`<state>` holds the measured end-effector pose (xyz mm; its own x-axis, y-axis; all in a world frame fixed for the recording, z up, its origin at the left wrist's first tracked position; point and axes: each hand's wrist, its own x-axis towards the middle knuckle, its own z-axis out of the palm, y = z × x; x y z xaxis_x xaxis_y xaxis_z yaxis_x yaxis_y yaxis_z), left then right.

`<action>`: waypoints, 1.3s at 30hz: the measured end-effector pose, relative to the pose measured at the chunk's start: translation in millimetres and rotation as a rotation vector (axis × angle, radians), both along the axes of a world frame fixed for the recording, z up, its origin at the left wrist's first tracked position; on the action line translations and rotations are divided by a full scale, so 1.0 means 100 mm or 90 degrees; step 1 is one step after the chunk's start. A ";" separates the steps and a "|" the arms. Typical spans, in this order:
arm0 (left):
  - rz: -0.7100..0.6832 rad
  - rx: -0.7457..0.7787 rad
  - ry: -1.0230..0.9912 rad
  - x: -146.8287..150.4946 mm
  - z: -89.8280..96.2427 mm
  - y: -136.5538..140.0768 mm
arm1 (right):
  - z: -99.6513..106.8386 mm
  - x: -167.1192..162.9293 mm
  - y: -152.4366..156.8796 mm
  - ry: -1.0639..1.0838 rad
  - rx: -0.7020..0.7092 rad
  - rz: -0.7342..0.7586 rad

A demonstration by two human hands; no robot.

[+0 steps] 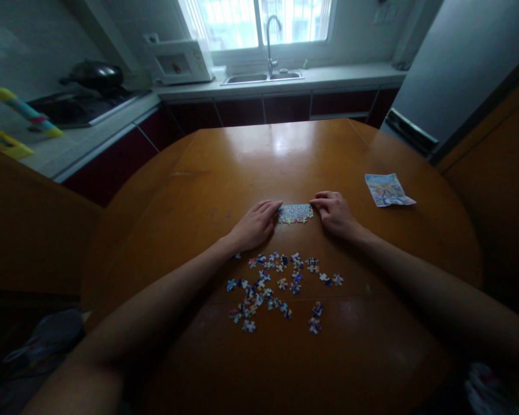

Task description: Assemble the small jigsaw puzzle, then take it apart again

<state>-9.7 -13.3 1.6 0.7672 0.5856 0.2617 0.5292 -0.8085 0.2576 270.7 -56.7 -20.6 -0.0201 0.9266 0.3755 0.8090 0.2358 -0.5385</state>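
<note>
Left hand (pixel 257 222): rested low over the wooden table (pixel 263 167), fingers bent and kept together, tips set at the left edge of the joined jigsaw section (pixel 295 213); whether it is pinched cannot be told.
Right hand (pixel 335 214): fingers loosely curled, tips brought to the section's far right corner; a firm grip cannot be confirmed.
Jigsaw section: laid flat between both hands, knobbed edge turned toward the wearer.
Loose jigsaw pieces (pixel 259 297): scattered between the forearms, one partly covered by the left forearm (pixel 177 282).
Picture sheet (pixel 387 190): left creased beyond the right hand.
Tabletop: glossy, rounded, brightened at its far side by window (pixel 237 23) light.
Kitchen: double sink (pixel 266 79) and tap (pixel 269 40) set below the window, flanked by a microwave (pixel 179 63); dark pan (pixel 97 76) placed on the hob (pixel 75 109).
</note>
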 end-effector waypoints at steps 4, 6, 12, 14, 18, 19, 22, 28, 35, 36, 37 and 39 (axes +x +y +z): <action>0.000 0.001 0.001 0.01 0.01 0.00 | 0.00 0.00 0.00 0.001 -0.001 -0.001; -0.002 0.000 0.003 0.00 0.01 0.00 | -0.01 0.00 0.00 0.005 -0.004 0.001; -0.010 0.011 0.004 0.00 0.00 0.02 | -0.01 0.01 0.01 0.004 -0.004 0.001; -0.012 0.012 0.005 0.00 0.00 0.02 | 0.00 0.01 0.00 -0.002 -0.005 0.001; -0.012 0.009 0.007 0.00 0.02 0.01 | 0.02 0.00 -0.01 -0.005 -0.004 -0.002; -0.014 0.008 0.006 0.00 0.02 0.01 | 0.03 0.00 -0.01 -0.004 -0.003 -0.003; -0.020 0.005 -0.003 0.01 0.03 0.01 | 0.03 -0.01 -0.01 -0.002 -0.002 -0.002; -0.022 0.001 -0.014 0.01 0.04 0.00 | 0.02 0.00 -0.01 0.011 -0.008 0.003; -0.017 -0.002 -0.008 0.00 0.02 0.01 | 0.00 0.01 0.00 0.006 -0.006 0.002; -0.017 -0.002 -0.007 0.00 0.02 0.01 | 0.00 0.00 0.00 0.005 -0.005 0.003; -0.016 -0.004 -0.007 0.00 0.02 0.01 | 0.01 0.00 0.00 0.004 -0.004 0.005; -0.016 -0.004 -0.007 0.00 0.02 0.01 | 0.02 0.00 0.00 0.005 -0.003 0.007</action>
